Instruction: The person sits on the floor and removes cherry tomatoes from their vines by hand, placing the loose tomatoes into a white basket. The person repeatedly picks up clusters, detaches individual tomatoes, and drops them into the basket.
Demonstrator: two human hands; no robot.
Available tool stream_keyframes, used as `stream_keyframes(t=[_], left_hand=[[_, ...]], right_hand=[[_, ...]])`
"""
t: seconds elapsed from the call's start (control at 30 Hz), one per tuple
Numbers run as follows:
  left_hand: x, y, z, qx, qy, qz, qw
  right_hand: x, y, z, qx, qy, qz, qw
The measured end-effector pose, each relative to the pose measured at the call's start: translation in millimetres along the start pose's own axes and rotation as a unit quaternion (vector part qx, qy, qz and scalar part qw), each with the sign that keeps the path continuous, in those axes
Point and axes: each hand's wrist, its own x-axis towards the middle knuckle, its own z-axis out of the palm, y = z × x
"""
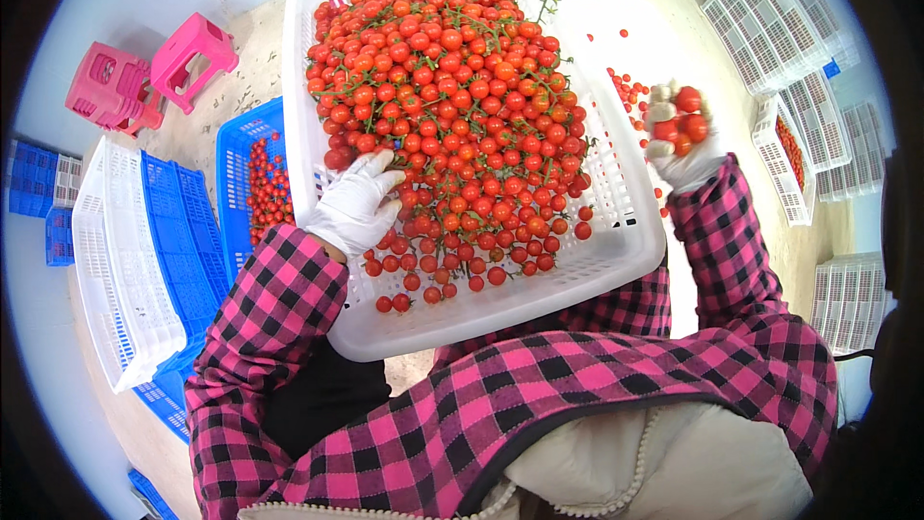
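A white plastic crate (498, 336) sits before me, tilted in view, with a heap of red cherry tomatoes (447, 94) and bits of green stem. My left hand (354, 206), in a white glove, reaches over the crate's left side. Its fingertips touch the tomatoes at the heap's left edge, and whether they grip one is hidden. To the right of the crate, my gloved right hand (686, 162) is raised, palm up. Several loose cherry tomatoes (691, 128) rest in its curled fingers.
A blue crate (232, 159) with some tomatoes stands left, beside stacked white crates (130, 267) and blue crates (184, 231). Pink plastic stools (193, 58) are at back left. Loose tomatoes (629, 90) lie on a bright white surface at right. White crate stacks (772, 25) line the right wall.
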Motion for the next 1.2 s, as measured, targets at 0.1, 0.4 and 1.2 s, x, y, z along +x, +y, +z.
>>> stream_keyframes(t=[0.1, 0.4, 1.2], left_hand=[[-1, 1, -1, -0.040, -0.080, -0.025, 0.996], [-2, 5, -2, -0.012, -0.190, -0.066, 0.979], [-15, -4, 1, 0.001, -0.228, -0.021, 0.974]], right_hand=[[-14, -35, -56, -0.054, 0.314, -0.104, 0.942], [-38, -28, -225, -0.098, 0.592, -0.042, 0.799], [72, 160, 1, -0.905, -0.323, 0.278, -0.003]])
